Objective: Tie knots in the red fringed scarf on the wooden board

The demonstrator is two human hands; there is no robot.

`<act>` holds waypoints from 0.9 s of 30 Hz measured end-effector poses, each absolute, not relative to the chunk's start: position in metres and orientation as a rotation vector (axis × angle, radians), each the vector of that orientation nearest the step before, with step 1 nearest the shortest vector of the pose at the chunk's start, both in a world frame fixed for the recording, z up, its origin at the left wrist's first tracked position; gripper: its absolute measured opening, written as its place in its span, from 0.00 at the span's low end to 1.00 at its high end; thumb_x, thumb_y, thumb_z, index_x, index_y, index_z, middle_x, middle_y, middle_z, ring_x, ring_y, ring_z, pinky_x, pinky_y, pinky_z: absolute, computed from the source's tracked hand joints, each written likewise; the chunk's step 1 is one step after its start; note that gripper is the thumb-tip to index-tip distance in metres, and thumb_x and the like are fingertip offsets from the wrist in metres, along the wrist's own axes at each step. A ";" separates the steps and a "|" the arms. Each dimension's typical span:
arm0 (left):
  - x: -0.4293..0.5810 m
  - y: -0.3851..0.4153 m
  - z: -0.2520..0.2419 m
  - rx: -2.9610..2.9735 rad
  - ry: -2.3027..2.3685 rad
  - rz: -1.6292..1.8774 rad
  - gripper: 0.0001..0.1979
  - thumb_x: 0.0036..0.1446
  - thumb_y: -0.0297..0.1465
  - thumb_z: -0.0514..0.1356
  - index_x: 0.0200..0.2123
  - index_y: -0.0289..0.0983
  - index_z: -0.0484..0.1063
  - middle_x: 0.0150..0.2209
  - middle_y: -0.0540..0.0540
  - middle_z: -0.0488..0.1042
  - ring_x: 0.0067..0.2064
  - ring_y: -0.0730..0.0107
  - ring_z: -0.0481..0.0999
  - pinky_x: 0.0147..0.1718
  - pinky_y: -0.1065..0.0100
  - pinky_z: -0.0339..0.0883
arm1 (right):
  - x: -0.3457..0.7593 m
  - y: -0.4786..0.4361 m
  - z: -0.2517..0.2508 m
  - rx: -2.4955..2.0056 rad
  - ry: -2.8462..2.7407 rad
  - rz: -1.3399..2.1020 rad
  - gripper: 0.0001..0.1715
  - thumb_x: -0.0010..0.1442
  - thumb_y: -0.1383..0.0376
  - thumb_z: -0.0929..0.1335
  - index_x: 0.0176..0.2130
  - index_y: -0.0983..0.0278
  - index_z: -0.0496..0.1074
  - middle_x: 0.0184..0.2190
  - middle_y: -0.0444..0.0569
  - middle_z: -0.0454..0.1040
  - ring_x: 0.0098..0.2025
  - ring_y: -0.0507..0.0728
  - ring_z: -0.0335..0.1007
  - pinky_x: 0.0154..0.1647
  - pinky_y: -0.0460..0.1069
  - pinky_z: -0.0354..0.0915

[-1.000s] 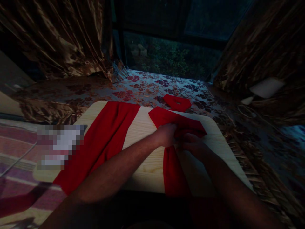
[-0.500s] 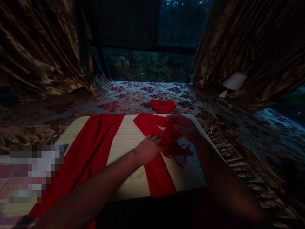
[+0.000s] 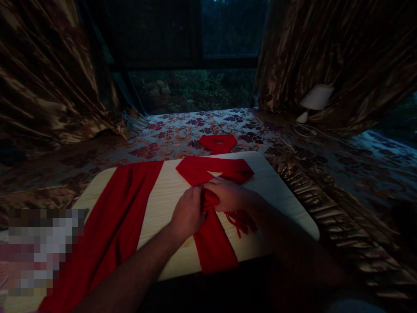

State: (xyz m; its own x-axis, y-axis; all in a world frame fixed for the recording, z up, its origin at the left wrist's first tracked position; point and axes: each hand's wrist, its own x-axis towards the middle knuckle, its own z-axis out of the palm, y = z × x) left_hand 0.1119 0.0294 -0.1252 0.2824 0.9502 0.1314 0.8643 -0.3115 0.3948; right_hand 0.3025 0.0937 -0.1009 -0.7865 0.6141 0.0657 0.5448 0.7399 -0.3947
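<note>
A red scarf [image 3: 216, 243] lies on a pale wooden tabletop [image 3: 283, 195], folded into a loop whose ends cross near the middle. At the crossing, my left hand [image 3: 189, 211] has its fingers closed on a bunched part of the scarf. My right hand [image 3: 231, 195] grips the same bunch from the other side, its fingers close to the left ones. Red fringe [image 3: 241, 222] hangs out below the right hand. The fingertips are partly hidden by the cloth. To the left, a long red cloth [image 3: 127, 204] is draped across the tabletop.
Beyond the tabletop, another folded red piece [image 3: 217, 141] rests on a flower-patterned cover [image 3: 195, 121]. A white lamp [image 3: 316, 98] with a cord stands at the right, by brown curtains [image 3: 293, 52]. A blurred-out patch [image 3: 42, 252] covers something at the lower left.
My right hand has come left and down to the crossing, bringing the fringed end along. My left hand has shifted slightly left and lower; both now hold the bunched scarf.
</note>
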 end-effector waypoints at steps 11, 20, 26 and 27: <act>0.090 -0.004 -0.105 2.150 1.912 0.030 0.10 0.55 0.30 0.58 0.42 0.40 0.69 0.41 0.41 0.79 0.40 0.55 0.79 0.37 0.62 0.65 | 0.303 0.091 -0.106 -0.986 -2.764 0.448 0.18 0.48 0.79 0.66 0.39 0.64 0.67 0.43 0.54 0.73 0.46 0.60 0.67 0.46 0.52 0.61; 0.081 -0.018 -0.101 1.460 1.715 0.563 0.10 0.60 0.37 0.53 0.39 0.39 0.69 0.31 0.46 0.77 0.34 0.62 0.77 0.34 0.65 0.67 | 0.304 0.091 -0.103 -0.996 -2.760 0.467 0.17 0.48 0.78 0.68 0.36 0.63 0.65 0.43 0.53 0.72 0.45 0.59 0.66 0.44 0.51 0.59; 0.098 -0.042 -0.113 0.656 1.069 0.829 0.26 0.48 0.37 0.66 0.52 0.39 0.74 0.42 0.41 0.81 0.41 0.58 0.82 0.42 0.59 0.75 | 0.307 0.094 -0.105 -0.994 -2.754 0.422 0.17 0.48 0.79 0.67 0.37 0.63 0.65 0.42 0.53 0.72 0.45 0.59 0.66 0.44 0.51 0.59; 0.096 -0.048 -0.114 0.630 1.009 0.776 0.27 0.45 0.37 0.68 0.51 0.40 0.76 0.42 0.40 0.82 0.41 0.56 0.82 0.43 0.58 0.75 | 0.308 0.095 -0.106 -0.995 -2.744 0.427 0.17 0.48 0.78 0.67 0.38 0.63 0.66 0.42 0.53 0.72 0.45 0.59 0.66 0.44 0.51 0.59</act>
